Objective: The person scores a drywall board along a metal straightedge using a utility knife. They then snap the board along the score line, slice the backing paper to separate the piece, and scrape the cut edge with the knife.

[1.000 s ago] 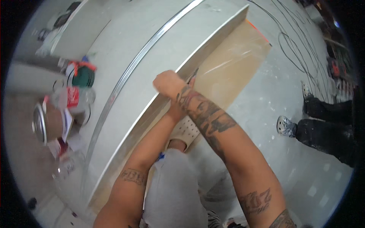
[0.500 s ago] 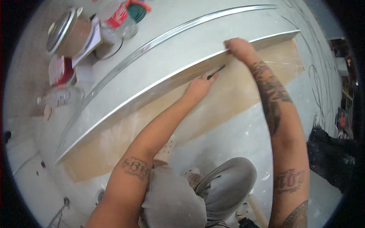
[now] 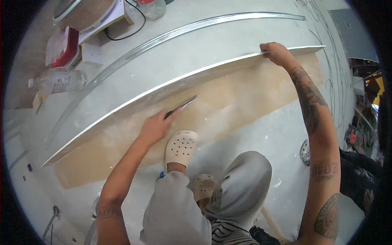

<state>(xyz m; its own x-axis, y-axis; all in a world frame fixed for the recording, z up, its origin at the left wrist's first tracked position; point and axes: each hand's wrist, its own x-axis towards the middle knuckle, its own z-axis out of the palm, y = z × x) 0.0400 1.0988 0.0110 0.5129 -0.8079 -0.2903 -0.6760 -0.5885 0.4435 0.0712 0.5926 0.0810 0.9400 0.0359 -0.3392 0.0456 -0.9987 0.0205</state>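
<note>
My left hand [image 3: 157, 126] is closed on a dark utility knife [image 3: 181, 107], held over the tan paper face of a long board [image 3: 241, 94]. A narrow strip of board with a white edge [image 3: 122, 108] stands upright along that face's far side. My right hand [image 3: 275, 53] pinches the top edge of this strip near its right end. My foot in a beige perforated clog [image 3: 180, 147] rests at the board's near side, beside my left hand.
A long metal channel [image 3: 192, 27] lies beyond the board. At left are plastic bottles [image 3: 63, 81], a red-rimmed container [image 3: 67, 49] and a lidded pot [image 3: 87, 10]. Loose cables [image 3: 335, 61] run along the right. Another person's dark-trousered leg [image 3: 353, 171] is at lower right.
My hands, close together a second ago, are now far apart: the left with the knife lower and leftward, the right further right on the edge. The view has swung round.
</note>
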